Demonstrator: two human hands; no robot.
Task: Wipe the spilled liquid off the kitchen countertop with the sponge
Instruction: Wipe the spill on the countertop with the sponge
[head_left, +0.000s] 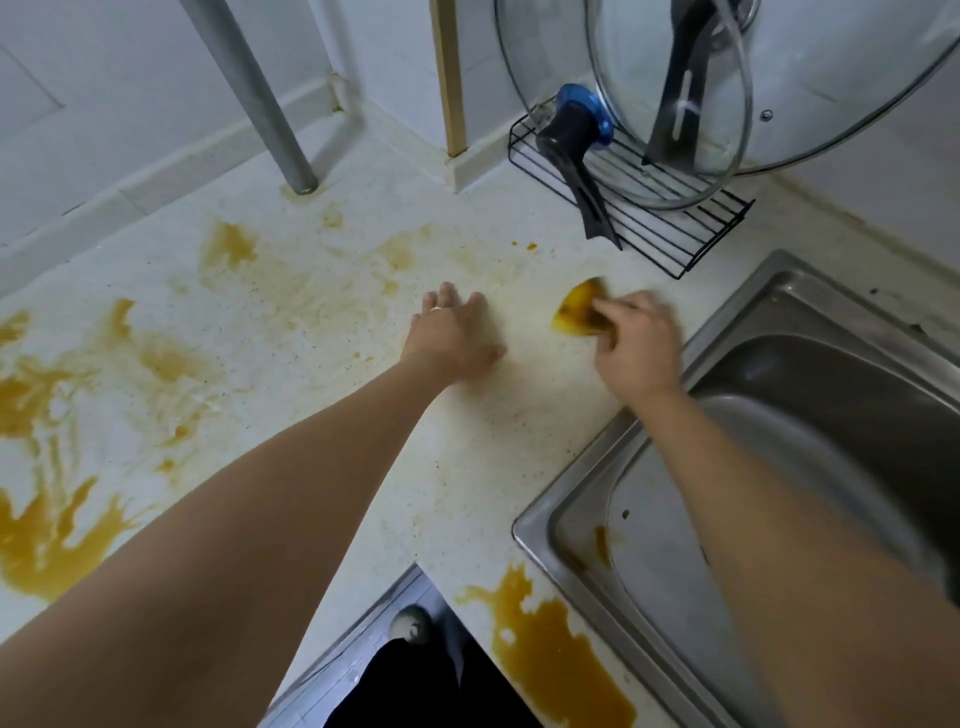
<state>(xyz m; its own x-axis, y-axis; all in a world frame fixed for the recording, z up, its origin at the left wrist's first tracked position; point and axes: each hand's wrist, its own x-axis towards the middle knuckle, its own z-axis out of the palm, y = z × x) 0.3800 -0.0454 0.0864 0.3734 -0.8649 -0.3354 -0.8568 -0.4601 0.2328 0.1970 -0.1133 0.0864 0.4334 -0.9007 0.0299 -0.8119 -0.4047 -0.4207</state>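
Near edge: two bare forearms reach in from the bottom of the view, the left one crossing the pale speckled table (291, 332), the right one passing over the corner of the steel sink (810, 364).
Puddle by the edge: a thick brown-yellow pool of spilled liquid (550, 654) lies on the table just beside the sink's front corner, with a small streak of the same colour on the sink's flat rim.
Left side of table: more pools and smears of the liquid spread across the left part, thick near the left edge and thin, streaky further back.
Left hand (452, 335): lies flat, palm down on the table, its grip released and fingers spread; a ring shows on one finger.
Right hand (636, 343): its grip is clenched around the sponge, fingers curled over the top; the hand is slightly blurred.
Sponge (576, 312): yellow, stained brown, pressed on the table between the left hand and the sink, only its left part showing past the fingers.
Middle of table: the patch between the two hands looks mostly clean, with faint specks.
Back right: a black wire rack (665, 228) stands near the wall, holding glass pot lids (675, 93) upright, one with a blue and black knob.
Back left: a grey metal pole (249, 93) meets the table near the wall.
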